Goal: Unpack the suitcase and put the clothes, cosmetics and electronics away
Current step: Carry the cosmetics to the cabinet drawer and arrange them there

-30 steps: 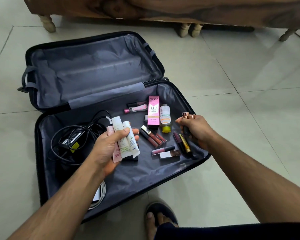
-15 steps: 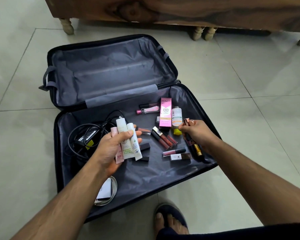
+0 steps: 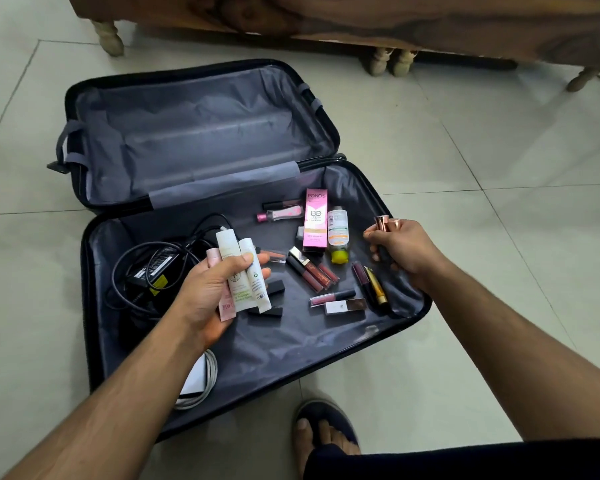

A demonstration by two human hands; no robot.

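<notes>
A black suitcase (image 3: pixel 329 344) lies open on the tiled floor, its grey lining showing. My left hand (image 3: pixel 208 296) grips three cream tubes (image 3: pixel 238 271), white and pink, over the near half. My right hand (image 3: pixel 400 249) holds rose-gold capped lipsticks (image 3: pixel 386 224) above the right rim. In the near half lie a pink BB cream box (image 3: pixel 315 221), a small bottle with a yellow cap (image 3: pixel 337 237), a pink perfume vial (image 3: pixel 279 214), several lip glosses (image 3: pixel 312 273), and a black charger with cables (image 3: pixel 153 268).
A white cable coil and white box (image 3: pixel 201 379) lie at the suitcase's near left edge. A wooden piece of furniture on turned legs (image 3: pixel 385 15) stands behind the case. My foot in a dark sandal (image 3: pixel 323 434) is on the floor by the near rim.
My right hand has lifted slightly with the lipsticks, away from the items at the right rim. The left hand keeps the same tubes. The camera view has shifted a little.
</notes>
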